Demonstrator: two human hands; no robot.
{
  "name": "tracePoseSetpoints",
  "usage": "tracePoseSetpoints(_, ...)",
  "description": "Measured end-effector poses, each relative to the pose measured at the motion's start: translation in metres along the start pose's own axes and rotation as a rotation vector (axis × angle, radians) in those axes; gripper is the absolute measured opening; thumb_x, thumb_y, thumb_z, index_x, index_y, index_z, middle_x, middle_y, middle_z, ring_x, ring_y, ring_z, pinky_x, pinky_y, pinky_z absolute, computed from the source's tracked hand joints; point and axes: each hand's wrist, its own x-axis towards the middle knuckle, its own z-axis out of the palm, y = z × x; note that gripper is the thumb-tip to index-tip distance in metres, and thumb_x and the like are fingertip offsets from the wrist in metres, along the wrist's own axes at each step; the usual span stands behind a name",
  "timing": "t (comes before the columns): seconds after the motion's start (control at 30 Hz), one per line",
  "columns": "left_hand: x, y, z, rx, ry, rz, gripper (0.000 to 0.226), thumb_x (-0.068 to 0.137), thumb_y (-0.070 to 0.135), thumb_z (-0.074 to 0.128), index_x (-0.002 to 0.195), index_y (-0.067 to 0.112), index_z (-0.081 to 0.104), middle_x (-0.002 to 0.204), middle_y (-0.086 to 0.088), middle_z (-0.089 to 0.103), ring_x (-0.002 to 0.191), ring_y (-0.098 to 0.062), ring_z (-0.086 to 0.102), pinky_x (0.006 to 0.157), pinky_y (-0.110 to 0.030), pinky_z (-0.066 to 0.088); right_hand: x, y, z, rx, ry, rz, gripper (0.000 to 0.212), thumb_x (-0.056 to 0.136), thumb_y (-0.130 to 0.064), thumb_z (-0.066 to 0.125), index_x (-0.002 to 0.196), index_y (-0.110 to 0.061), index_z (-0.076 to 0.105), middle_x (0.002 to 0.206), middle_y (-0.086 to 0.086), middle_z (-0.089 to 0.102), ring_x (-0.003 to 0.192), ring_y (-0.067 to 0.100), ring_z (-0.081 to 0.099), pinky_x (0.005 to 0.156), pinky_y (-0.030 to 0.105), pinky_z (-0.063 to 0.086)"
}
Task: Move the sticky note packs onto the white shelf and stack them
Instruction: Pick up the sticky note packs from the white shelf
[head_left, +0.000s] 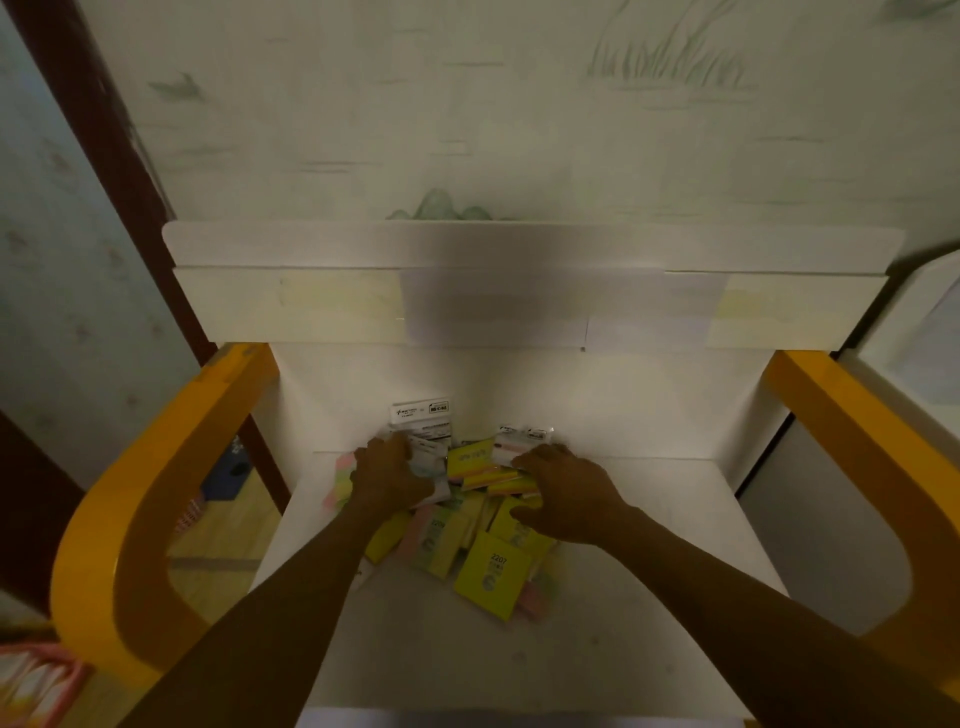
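Observation:
A loose heap of sticky note packs (470, 525), mostly yellow with some pink and green, lies on the lower white shelf (649, 623). One yellow pack marked 2207 (493, 577) sits at the heap's near edge. My left hand (392, 475) presses down on clear-wrapped packs with white header cards (422, 413) at the heap's back left, fingers curled around them. My right hand (563, 491) lies over the yellow packs at the back right, fingers bent onto them. An upper white shelf (519, 306) runs across above, with nothing standing on it.
Thick yellow curved side frames stand at the left (156, 519) and the right (857, 467) of the shelves. A white back panel (597, 395) rises behind the heap. The wall with faint green drawings is beyond. A pink basket (36, 686) sits at the bottom left.

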Motion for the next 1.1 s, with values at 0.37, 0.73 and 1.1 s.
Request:
tracePoseSetpoints(0.37, -0.011, -0.008, -0.012, 0.053, 0.067, 0.115, 0.061, 0.063, 0.04, 0.082, 0.109, 0.014, 0.051, 0.115, -0.012, 0.051, 0.101, -0.026, 0.052, 0.082, -0.034, 0.048, -0.018, -0.052, 0.067, -0.187, -0.141, -0.023, 0.088, 0.077, -0.061, 0.064, 0.142, -0.011, 0.032, 0.153, 0.015, 0.018, 0.137, 0.036, 0.025, 0.104, 0.049, 0.034)
tracePoseSetpoints(0.73, -0.017, -0.019, -0.019, 0.047, 0.097, 0.164, 0.069, 0.062, 0.038, 0.082, 0.117, 0.011, 0.05, 0.119, -0.012, 0.051, 0.107, -0.027, 0.05, 0.084, -0.037, 0.047, -0.018, -0.069, 0.069, -0.232, -0.196, 0.026, 0.084, 0.074, -0.051, 0.071, 0.136, -0.007, 0.038, 0.144, 0.017, 0.028, 0.129, 0.036, 0.03, 0.098, 0.051, 0.038)
tracePoseSetpoints(1.1, -0.021, -0.004, -0.05, 0.055, 0.104, 0.211, 0.083, 0.062, 0.044, 0.082, 0.132, 0.014, 0.047, 0.13, -0.01, 0.048, 0.116, -0.026, 0.049, 0.093, -0.038, 0.047, -0.015, -0.062, 0.022, -0.207, -0.092, 0.015, 0.096, 0.069, -0.059, 0.073, 0.141, -0.011, 0.033, 0.142, 0.013, 0.034, 0.128, 0.032, 0.036, 0.1, 0.046, 0.041)
